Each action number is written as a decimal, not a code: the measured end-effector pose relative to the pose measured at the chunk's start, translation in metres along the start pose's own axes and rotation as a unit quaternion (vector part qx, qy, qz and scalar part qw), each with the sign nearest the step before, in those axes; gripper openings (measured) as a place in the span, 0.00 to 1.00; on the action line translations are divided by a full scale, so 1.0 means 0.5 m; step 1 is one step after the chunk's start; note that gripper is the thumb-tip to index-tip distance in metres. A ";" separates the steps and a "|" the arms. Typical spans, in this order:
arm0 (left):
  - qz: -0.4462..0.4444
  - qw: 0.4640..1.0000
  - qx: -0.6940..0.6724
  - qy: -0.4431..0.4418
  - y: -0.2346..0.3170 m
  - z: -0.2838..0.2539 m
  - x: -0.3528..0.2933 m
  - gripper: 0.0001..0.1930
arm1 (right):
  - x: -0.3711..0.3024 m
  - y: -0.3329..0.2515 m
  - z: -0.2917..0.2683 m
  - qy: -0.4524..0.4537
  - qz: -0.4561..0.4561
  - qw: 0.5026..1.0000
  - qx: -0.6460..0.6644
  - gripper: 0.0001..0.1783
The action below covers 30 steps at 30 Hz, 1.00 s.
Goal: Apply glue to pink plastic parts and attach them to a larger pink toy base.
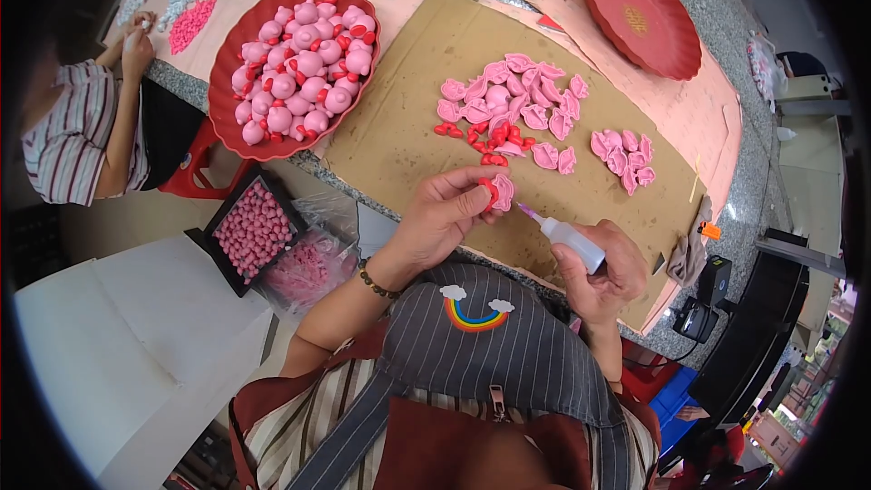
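Observation:
My left hand (442,218) pinches a small pink molded shell piece (504,191) with a red part against its left side. My right hand (606,274) is wrapped round a small whitish squeeze bottle (574,243), tilted so that its thin purple nozzle points at the pink piece. The tip is close to the piece; whether it touches I cannot tell. Just beyond my hands, on brown cardboard (399,100), lie a heap of hollow pink shell pieces (517,95) and several small red parts (490,136). A smaller group of pink pieces (624,161) lies to the right.
A red scalloped tray (222,91) full of round pink figures with red parts stands at left. Another red tray (640,14) lies far right. Below left is a black bin (207,240) of small pink pieces. A co-worker (86,118) in stripes sits at far left.

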<state>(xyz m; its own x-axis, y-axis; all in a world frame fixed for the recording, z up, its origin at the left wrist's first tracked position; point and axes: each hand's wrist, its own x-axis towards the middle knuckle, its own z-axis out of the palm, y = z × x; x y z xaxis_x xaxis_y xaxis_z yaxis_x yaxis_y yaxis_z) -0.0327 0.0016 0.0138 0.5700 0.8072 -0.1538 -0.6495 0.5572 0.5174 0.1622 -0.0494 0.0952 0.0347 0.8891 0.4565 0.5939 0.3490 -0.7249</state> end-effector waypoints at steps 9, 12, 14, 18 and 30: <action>-0.010 0.998 -0.059 0.023 0.002 0.002 0.008 0.20 | 0.003 -0.006 0.002 -0.008 -0.003 1.000 0.002 0.13; -0.009 0.998 -0.054 0.019 0.000 0.002 0.008 0.21 | 0.005 -0.007 0.004 -0.002 -0.017 1.000 0.013 0.13; -0.009 0.999 -0.050 0.018 -0.001 0.001 0.009 0.21 | 0.006 -0.007 0.005 -0.006 -0.027 1.000 0.013 0.13; -0.019 0.999 -0.037 0.020 -0.005 0.001 0.008 0.21 | 0.005 -0.003 0.009 -0.011 -0.033 0.999 0.012 0.13; -0.004 0.999 -0.045 0.018 0.002 0.000 0.008 0.21 | 0.007 -0.003 0.006 -0.015 -0.036 0.999 0.006 0.13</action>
<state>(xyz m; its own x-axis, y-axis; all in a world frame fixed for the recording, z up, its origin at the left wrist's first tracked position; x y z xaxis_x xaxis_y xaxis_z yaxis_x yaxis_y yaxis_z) -0.0311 0.0053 0.0136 0.5581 0.8079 -0.1894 -0.6883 0.5782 0.4380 0.1591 -0.0458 0.0963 -0.0328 0.8697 0.4925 0.5839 0.4166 -0.6967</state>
